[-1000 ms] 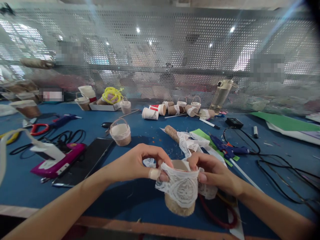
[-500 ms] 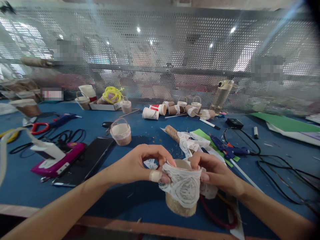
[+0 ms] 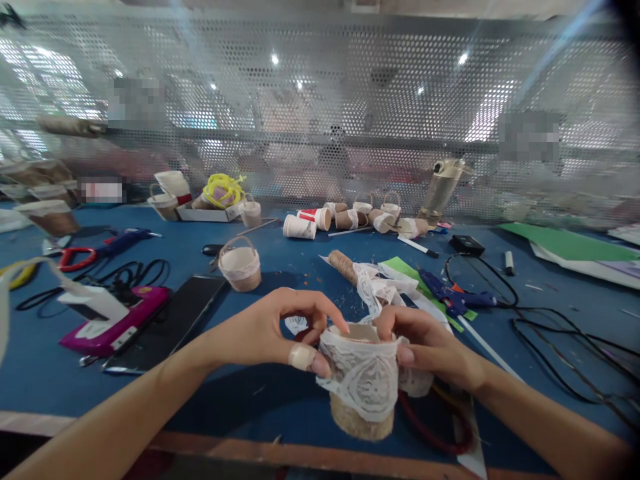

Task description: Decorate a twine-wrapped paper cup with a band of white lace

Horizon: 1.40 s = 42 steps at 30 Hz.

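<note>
A small paper cup wrapped in burlap (image 3: 363,421) is held above the table edge, with a strip of white lace (image 3: 369,383) around its upper part. My left hand (image 3: 287,330), a bandage on its thumb, has its index fingertip at the cup's rim and the thumb by the lace's left end. My right hand (image 3: 430,343) pinches the rim and lace at the right. More lace trails behind the cup, partly hidden by my fingers. Beyond it lies a twine roll (image 3: 343,267). A lace-trimmed basket (image 3: 241,269) with a handle stands upright to the left.
A blue glue gun (image 3: 450,293) with a black cord lies at right. To the left are a phone (image 3: 193,313), a magenta power strip (image 3: 115,327) and red-handled scissors (image 3: 77,259). Several cups, a yellow cord bundle (image 3: 223,191) and a pitcher (image 3: 443,190) line the back.
My left thumb has slid leftward off the lace's front, and the left side of the lace shows more. My right hand keeps its pinch. The cup sits slightly lower in view.
</note>
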Available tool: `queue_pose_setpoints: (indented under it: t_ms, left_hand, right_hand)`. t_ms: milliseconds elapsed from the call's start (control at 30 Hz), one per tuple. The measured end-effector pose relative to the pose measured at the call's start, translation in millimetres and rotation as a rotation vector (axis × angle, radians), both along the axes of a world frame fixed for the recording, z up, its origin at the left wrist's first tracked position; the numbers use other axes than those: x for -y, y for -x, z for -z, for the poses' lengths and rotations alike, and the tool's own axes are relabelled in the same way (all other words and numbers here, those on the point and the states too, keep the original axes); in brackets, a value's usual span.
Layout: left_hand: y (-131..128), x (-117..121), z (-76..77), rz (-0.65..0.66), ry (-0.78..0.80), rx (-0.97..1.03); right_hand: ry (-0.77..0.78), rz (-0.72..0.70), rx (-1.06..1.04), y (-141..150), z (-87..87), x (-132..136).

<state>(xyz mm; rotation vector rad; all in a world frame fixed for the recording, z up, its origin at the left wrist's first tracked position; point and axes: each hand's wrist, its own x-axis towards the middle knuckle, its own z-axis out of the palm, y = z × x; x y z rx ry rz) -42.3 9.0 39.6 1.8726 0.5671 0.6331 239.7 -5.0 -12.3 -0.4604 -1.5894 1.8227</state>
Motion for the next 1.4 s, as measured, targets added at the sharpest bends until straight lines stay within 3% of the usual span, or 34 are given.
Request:
queue_pose_setpoints:
  t_ms: [300, 667, 933, 1133, 1400]
  left_hand:
    - [-6, 3, -3.2, -0.028, -0.210, -0.004]
    - [-12, 3, -1.6, 0.203, -0.181, 0.014]
    - [-4, 6, -9.5, 0.035, -0.295, -0.065]
    - [-8, 7, -6.1, -0.269, -0.458, -0.207]
    - [-15, 10, -0.2, -0.251, -0.476, -0.323]
  right_hand:
    - [-0.036, -0.006, 0.062, 4, -8.2, 0]
    - [0.008, 0.001, 0.119, 7, -8.7, 5]
    - [0.015, 0.138, 0.181, 11, -7.6, 6]
    - [-0.010, 0.199, 0.236, 13, -6.8, 8]
    - [0.028, 0.277, 0.251, 18, -11.9, 10]
